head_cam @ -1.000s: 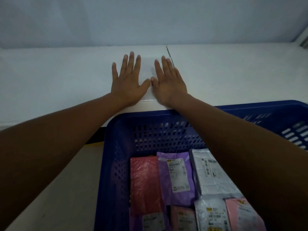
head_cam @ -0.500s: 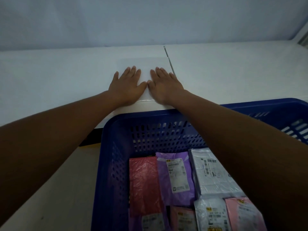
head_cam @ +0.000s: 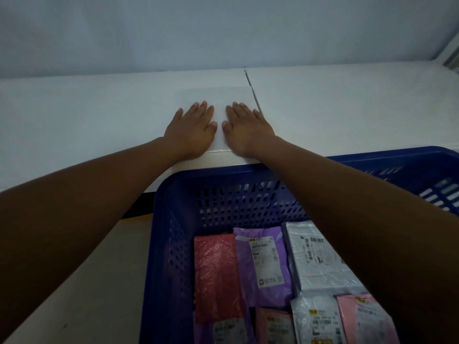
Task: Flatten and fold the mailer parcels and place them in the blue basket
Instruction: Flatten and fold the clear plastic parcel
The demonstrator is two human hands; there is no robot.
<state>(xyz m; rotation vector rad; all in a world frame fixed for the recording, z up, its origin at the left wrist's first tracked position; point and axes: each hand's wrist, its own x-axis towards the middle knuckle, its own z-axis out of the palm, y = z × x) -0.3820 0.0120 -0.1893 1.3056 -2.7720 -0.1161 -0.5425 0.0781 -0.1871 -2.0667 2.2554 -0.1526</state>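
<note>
On the table, just beyond the basket: one white mailer lying flat, near edge close to the table's front edge. Hard to separate from the white tabletop; outline faint, glossy crease visible along its near edge between the wrists.

Left hand: palm down on the left part of the white mailer. Fingers straight, slightly spread, grasping nothing, pressing flat.

Right hand: palm down on the right part of the same mailer. Fingers straight, close together, grasping nothing. Fingertips lie just beside a dark seam that runs across the tabletop away from the camera.

Thumbs point toward each other, narrow gap between them, not touching. Both forearms reach out over the basket.

Basket: blue, perforated walls, sits against the table's front edge, below tabletop level. Contents, lying flat and packed side by side:
- red mailer, left, glossy and wrinkled
- purple mailer, middle, white label facing up
- grey mailer, right, barcode label, partly hidden under the right forearm
- small white mailer, near row, yellow-marked label
- pink mailer, near row, far right
- second pink mailer, near row, cut off by the frame edge

Label text too small to read. Lighting dim. Plain wall behind the table.
</note>
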